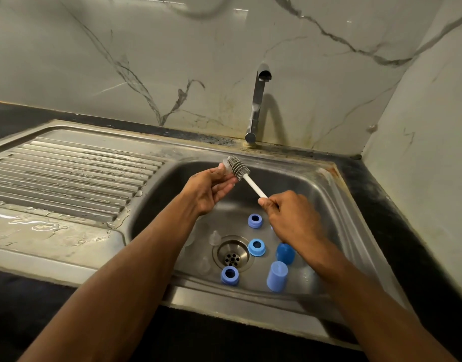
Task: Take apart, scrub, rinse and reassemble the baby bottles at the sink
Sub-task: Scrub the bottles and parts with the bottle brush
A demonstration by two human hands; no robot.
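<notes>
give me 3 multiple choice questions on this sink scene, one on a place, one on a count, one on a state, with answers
1. Where do the blue screw rings lie?
A. on the draining board
B. in the sink basin
C. on the dark counter

2. How many blue screw rings show?
A. one
B. three
C. five

3. What is the right hand doing?
A. gripping the brush handle
B. resting flat on the rim
C. turning the tap

Answers:
1 B: the blue screw rings sit on the floor of the sink basin, around the drain.
2 B: three rings show, beside two blue caps.
3 A: the right hand curls round the white handle of the brush, while the left hand holds a clear part against the bristles.
</notes>
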